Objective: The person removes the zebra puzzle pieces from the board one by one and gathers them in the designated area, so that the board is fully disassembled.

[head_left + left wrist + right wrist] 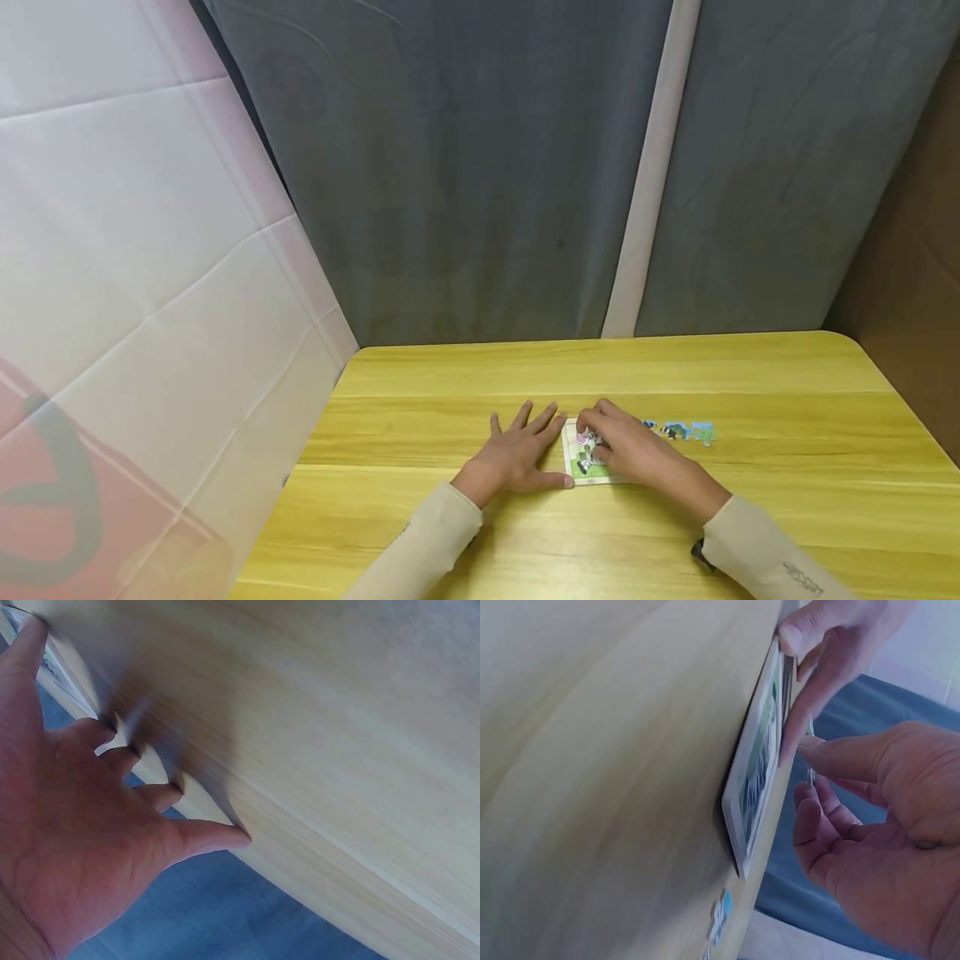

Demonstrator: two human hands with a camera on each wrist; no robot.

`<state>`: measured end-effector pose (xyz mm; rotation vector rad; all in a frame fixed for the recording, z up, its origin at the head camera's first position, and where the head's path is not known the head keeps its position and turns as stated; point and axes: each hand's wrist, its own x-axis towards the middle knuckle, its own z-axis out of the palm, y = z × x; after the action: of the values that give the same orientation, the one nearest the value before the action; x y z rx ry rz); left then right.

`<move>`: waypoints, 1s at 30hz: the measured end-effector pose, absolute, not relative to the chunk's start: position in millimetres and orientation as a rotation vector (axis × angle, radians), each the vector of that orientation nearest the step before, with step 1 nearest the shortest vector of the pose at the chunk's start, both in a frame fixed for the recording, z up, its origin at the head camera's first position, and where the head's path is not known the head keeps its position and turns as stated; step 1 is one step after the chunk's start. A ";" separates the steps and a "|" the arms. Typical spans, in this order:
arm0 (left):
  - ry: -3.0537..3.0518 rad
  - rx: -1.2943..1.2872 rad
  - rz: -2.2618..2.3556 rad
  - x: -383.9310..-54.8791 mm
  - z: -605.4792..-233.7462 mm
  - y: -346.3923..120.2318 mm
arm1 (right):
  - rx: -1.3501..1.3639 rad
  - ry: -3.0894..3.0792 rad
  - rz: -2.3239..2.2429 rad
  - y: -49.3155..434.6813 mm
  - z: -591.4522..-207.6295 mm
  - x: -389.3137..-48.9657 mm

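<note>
Head view: the left hand (517,458) is resting on the wood-grain table (405,442), fingers straight and fanned apart, thumb and forefinger bearing on the left side of the jigsaw tray (597,481). The right hand (633,446) is bending over the tray, fingers curled. Inside the pale rim, a green ground and a black-and-white figure with a touch of pink are showing; the right hand is covering much of the rest. Loose jigsaw pieces (677,431) are lying in a row on the table, just right of the tray.

Left wrist view: the left palm is facing the camera, fingers spreading wide, the thumb touching the tray's edge at the corner of view.

Right wrist view: the right thumb and fingers are pinching a thin jigsaw piece (811,777), seen edge-on, raised off the tray. The tray is lying flat, its picture sitting within the rim; a blue-and-white piece is lying near its end.
</note>
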<state>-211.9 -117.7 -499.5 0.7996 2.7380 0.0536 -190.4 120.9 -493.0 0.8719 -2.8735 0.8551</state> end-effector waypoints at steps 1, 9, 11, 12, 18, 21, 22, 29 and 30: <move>2.739 0.802 0.054 -211.9 -499.2 -117.7 | 0.869 -2.866 0.844 124.1 -492.2 -189.5; 2.750 0.807 0.055 -211.9 -499.9 -117.1 | 0.821 -2.849 0.805 154.5 -491.1 -181.7; 2.748 0.804 0.058 -211.6 -499.8 -117.2 | 0.810 -2.840 0.803 162.0 -491.0 -179.3; 2.747 0.804 0.060 -211.6 -499.7 -117.3 | 0.800 -2.844 0.800 165.6 -490.8 -177.9; 2.741 0.812 0.081 -212.1 -500.8 -118.7 | 0.766 -2.857 0.794 184.5 -492.0 -173.2; 2.741 0.816 0.084 -212.2 -501.2 -119.1 | 0.755 -2.868 0.795 191.8 -494.9 -172.5; 2.740 0.816 0.084 -212.3 -501.1 -119.1 | 0.753 -2.873 0.796 193.8 -495.9 -172.1; 2.734 0.811 0.091 -212.2 -499.6 -118.7 | 0.763 -2.921 0.814 202.5 -501.6 -169.9; 2.734 0.811 0.092 -212.1 -499.4 -118.8 | 0.765 -2.927 0.819 203.0 -502.0 -169.8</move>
<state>-212.1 -118.8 -499.4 0.8107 2.7340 0.0919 -169.8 203.0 -502.0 0.7651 -2.9275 0.8191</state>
